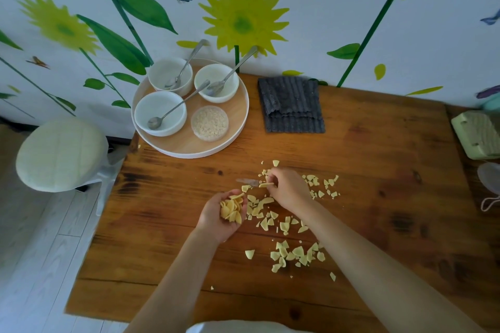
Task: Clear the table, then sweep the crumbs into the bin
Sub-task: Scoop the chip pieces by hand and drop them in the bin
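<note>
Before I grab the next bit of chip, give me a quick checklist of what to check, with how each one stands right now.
1. Left hand cupped under its pile of chip pieces: ok, though it looks nearly full.
2. Right hand pinching one piece: ok, drop it into the left palm first.
3. Loose chip pieces on the table: not ok, many remain.
4. Bowls and spoons gathered on the round tray: ok.
5. Grey cloth within reach for sweeping: ok, folded by the wall.
6. Bin location: cannot tell, none in view.
</note>
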A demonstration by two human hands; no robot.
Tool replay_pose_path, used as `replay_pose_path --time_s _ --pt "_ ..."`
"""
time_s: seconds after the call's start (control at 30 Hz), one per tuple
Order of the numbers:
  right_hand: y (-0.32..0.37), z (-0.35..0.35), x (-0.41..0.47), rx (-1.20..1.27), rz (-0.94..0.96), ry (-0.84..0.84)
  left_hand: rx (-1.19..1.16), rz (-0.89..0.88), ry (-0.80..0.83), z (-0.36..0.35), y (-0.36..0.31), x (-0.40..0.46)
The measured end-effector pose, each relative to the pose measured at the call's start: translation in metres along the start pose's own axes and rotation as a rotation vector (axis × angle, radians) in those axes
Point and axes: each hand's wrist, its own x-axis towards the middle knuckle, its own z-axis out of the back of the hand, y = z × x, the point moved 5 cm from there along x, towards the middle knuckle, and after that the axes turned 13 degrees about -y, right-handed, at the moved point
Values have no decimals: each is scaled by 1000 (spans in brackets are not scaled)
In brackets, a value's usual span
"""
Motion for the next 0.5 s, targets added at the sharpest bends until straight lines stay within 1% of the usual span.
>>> replay_pose_path --time_s 0.1,0.17,0.2,0.27,0.33,0.37,0.43,0.5 --pt "-1 6 -2 49 -38 6 9 -1 6 0 0 2" --pt "10 14 -5 189 -4 27 14 1 26 -1 2 3" --pt "20 19 -8 276 32 65 8 6 40 -3 2 3" --pt "43 26 -16 395 108 200 -9 16 64 -8 5 3" --pt "60 28 -24 396 180 315 23 -4 71 -11 6 1" --pt "64 27 -25 372 206 343 39 -13 71 -11 6 -1" --pt "65 25 -24 342 214 354 42 -7 75 -12 7 -1" --pt "60 25 -18 372 174 326 11 10 94 -11 6 -1"
